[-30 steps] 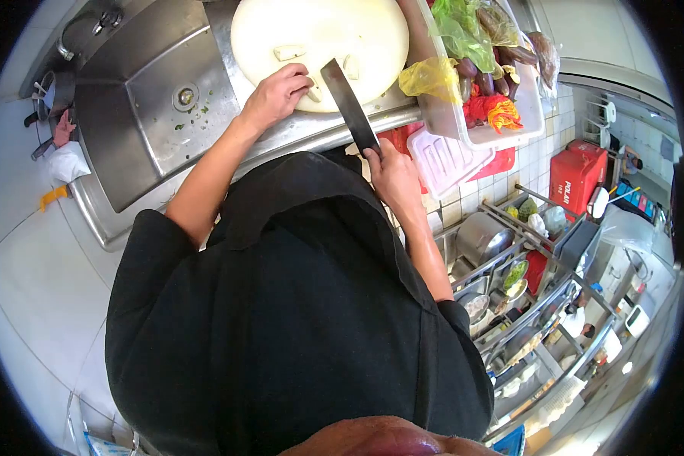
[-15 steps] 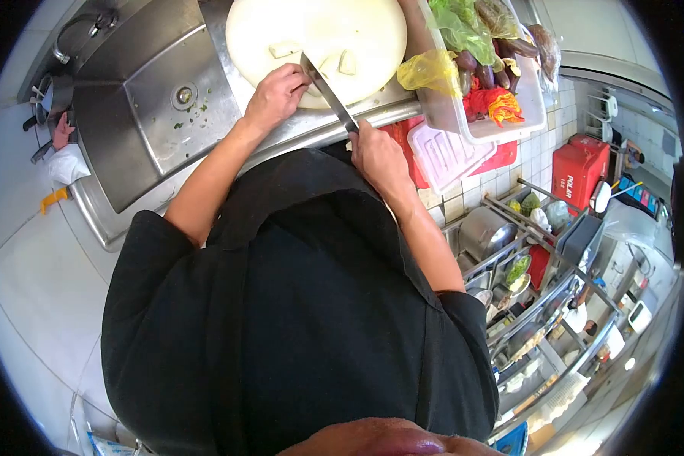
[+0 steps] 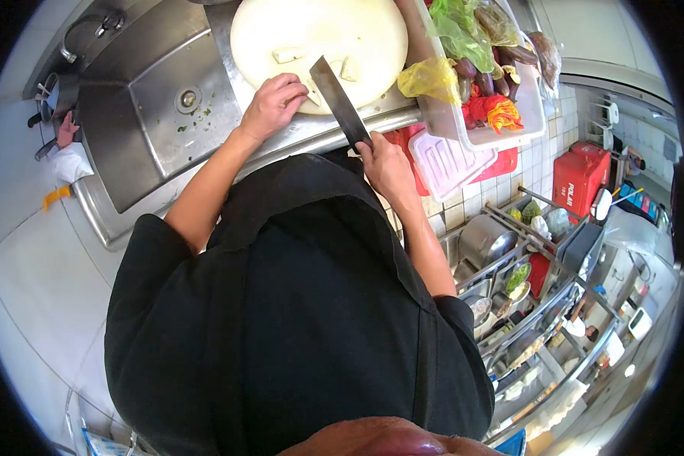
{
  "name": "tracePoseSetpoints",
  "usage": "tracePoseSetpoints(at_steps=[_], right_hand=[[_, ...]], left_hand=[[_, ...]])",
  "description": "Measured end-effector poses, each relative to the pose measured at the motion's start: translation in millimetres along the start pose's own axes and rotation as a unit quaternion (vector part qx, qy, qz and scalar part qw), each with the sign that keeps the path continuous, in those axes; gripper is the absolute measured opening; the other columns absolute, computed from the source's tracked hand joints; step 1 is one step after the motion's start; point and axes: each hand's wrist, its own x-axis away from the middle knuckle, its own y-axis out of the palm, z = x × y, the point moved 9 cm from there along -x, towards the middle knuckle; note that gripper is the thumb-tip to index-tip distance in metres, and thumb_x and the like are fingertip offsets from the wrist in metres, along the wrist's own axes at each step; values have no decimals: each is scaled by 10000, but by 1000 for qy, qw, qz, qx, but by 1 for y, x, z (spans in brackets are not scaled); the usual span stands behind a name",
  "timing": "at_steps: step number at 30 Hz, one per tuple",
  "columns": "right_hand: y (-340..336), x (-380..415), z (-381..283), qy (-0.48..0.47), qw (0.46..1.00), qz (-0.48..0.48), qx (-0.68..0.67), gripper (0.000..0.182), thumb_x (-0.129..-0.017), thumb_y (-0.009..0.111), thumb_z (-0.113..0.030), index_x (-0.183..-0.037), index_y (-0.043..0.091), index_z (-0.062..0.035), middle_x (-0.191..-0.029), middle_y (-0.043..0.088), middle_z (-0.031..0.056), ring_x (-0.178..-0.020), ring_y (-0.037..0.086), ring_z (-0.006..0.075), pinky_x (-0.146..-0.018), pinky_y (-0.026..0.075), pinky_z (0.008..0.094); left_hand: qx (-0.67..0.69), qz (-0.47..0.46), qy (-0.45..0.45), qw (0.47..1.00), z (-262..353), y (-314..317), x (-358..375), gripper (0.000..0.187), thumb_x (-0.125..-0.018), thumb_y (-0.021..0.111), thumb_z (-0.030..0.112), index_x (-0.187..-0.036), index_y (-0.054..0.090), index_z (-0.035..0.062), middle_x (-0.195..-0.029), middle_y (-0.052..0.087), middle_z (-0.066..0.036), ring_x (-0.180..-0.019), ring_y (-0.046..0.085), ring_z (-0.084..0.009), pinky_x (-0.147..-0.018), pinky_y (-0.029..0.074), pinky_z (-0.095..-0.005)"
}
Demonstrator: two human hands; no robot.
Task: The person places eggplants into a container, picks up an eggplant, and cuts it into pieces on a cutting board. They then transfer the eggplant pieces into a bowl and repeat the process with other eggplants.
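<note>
My right hand (image 3: 386, 166) is closed round the handle of a large knife (image 3: 340, 105), whose blade reaches over the near part of a round white cutting board (image 3: 323, 34). Left of the blade, my left hand (image 3: 275, 106) has its fingertips on a small pale piece (image 3: 312, 92) at the board's near edge. Two more pale pieces lie farther in on the board, one to the left (image 3: 288, 55) and one to the right (image 3: 349, 69).
A steel sink (image 3: 148, 99) is at the left. To the right stands a clear plastic bin (image 3: 442, 114) with eggplants and coloured bags, above a pale lid (image 3: 448, 163). Metal shelving (image 3: 509, 251) with pots and a red cooler (image 3: 580, 178) are farther right.
The knife has turned so its broad side shows more, and it has moved away from my left fingertips. My left hand has shifted slightly, and the pale piece by it shows more.
</note>
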Motion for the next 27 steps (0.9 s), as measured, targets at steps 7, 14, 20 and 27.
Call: tracePoseSetpoints(at_steps=[7, 14, 20, 27], right_hand=[[-9, 10, -11, -13, 1000, 8, 23, 267, -1015, 600, -289, -995, 598, -23, -763, 673, 286, -777, 675, 498, -717, 540, 584], [5, 9, -13, -8, 999, -16, 30, 276, -1020, 583, -268, -983, 583, 5, -779, 679, 290, -785, 681, 493, -731, 541, 581], [14, -15, -15, -9, 999, -20, 29, 301, -1019, 580, -287, -1024, 598, 13, -876, 698, 295, -879, 684, 487, -804, 538, 573], [19, -21, 0, 16, 998, -42, -45, 352, -1021, 580, -303, -1112, 618, 35, -989, 694, 321, -1000, 658, 499, -871, 513, 569]], left_hand=[[-24, -33, -2, 999, -3, 11, -11, 133, -889, 731, 71, -1014, 730, 26, -1032, 672, -110, -961, 667, -299, -844, 538, -382], [-28, -8, 3, 1000, -5, 11, -7, 117, -874, 742, 59, -985, 725, 26, -1021, 674, -111, -950, 666, -297, -841, 536, -379], [-48, 2, 14, 999, -4, 6, 10, 102, -866, 746, 51, -963, 723, 32, -1021, 678, -100, -948, 659, -282, -851, 532, -378], [-68, 27, 67, 995, 8, -3, 13, 106, -841, 745, 43, -936, 698, 51, -1051, 696, -73, -953, 664, -268, -825, 507, -379]])
